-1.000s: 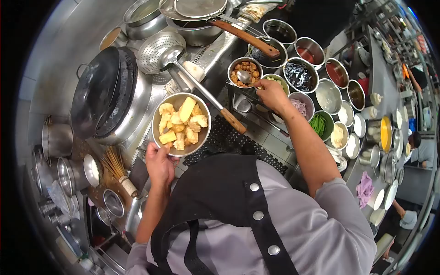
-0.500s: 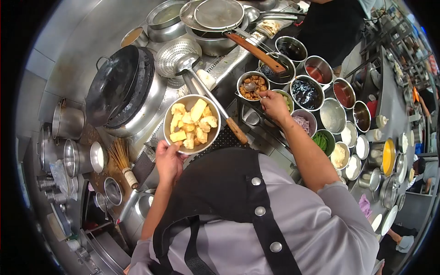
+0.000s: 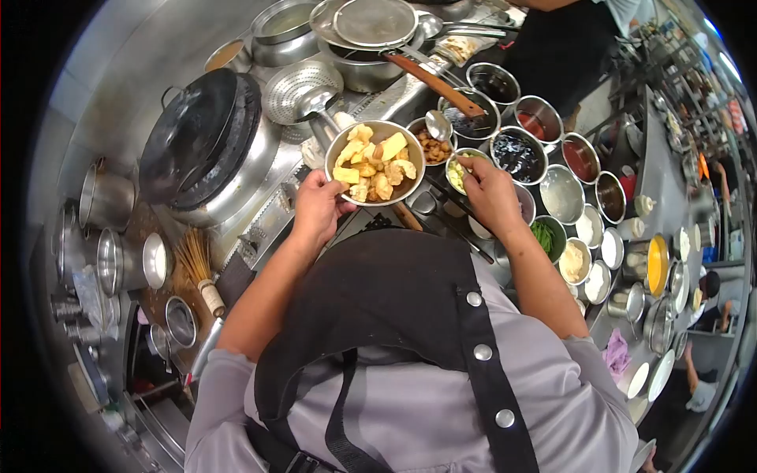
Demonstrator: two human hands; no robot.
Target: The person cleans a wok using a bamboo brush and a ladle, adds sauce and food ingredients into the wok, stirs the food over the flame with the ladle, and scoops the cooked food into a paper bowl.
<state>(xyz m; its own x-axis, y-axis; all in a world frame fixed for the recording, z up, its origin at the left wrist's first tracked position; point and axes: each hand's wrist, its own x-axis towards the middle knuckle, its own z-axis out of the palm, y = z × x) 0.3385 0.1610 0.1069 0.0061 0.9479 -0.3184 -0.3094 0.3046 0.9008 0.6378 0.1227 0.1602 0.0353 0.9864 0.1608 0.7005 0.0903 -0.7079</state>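
My left hand grips the rim of a metal bowl from its near left side. Yellow chunks and battered-looking pieces fill the bowl. My right hand is at a small container of pale green chopped pieces. Its thumb and fingers are pinched together over them, and what lies between the fingertips is hidden. Just behind stands a pot of brown chunks, partly covered by the bowl, with a metal spoon leaning on it.
A wok sits on the burner at left, near a perforated skimmer and a ladle. A strainer's wooden handle crosses the sauce pots. Several ingredient containers line the right side. A bamboo brush lies at left.
My right hand has let go of the spoon and moved to the container of pale green pieces. My left hand has brought the bowl up and to the right, beside that container.
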